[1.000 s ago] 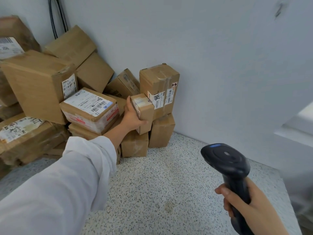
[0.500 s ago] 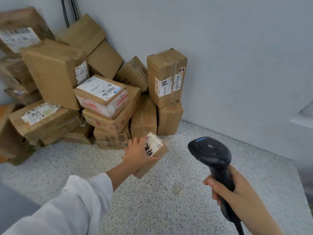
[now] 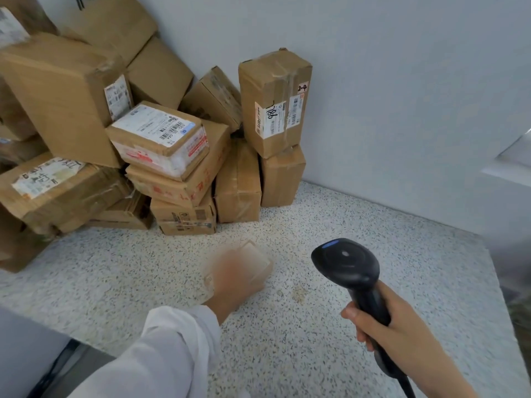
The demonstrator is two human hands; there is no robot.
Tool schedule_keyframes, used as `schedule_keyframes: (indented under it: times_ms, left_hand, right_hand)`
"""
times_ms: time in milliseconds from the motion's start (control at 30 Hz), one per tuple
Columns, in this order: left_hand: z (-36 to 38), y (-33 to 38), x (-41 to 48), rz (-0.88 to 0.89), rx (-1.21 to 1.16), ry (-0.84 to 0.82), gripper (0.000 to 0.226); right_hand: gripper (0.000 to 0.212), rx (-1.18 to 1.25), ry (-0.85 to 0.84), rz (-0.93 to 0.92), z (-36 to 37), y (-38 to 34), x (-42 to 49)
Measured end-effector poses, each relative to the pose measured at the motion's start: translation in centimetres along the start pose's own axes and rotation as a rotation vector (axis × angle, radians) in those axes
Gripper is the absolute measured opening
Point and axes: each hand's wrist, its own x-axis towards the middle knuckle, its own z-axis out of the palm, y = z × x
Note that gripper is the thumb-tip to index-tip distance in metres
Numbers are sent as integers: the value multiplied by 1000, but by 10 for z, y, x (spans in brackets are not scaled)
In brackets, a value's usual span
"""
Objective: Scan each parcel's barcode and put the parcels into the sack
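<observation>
Though blur smears it, left hand (image 3: 231, 280) seems to clutch small parcel (image 3: 257, 261), which juts past its far side over speckled counter (image 3: 129, 268) | far tall box (image 3: 273, 79) reads "98", "2-4" | near right, scanner (image 3: 347, 264) gripped by right hand (image 3: 402, 328).

- A single wide-angle view, worn on the head; it faces forward and steeply down at the speckled surface (image 3: 287, 354) in front of the parcel pile (image 3: 172, 145)
- The pile sits in the upper left of the frame; the grey wall (image 3: 402, 81) behind it fills the upper right
- Nearer the lens than the pile, the left hand (image 3: 232, 280), blurred, holding a small parcel (image 3: 257, 258), and the right hand (image 3: 399, 323) gripping the scanner (image 3: 344, 262) rise from the bottom edge
</observation>
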Motion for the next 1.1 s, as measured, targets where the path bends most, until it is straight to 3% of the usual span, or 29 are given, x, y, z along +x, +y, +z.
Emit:
schedule_keyframes:
  times_ms: [167, 433, 1100]
  left_hand:
    - [-6, -28, -13, -16, -36, -49, 120]
    - [-3, -63, -37, -48, -280, -150, 117]
    - [11, -56, -38, 43, -351, -6, 112]
  right_hand:
    - [11, 8, -18, 11, 13, 8, 1]
    - [15, -18, -106, 30, 49, 9, 7]
    - [11, -111, -164, 64, 81, -1, -10]
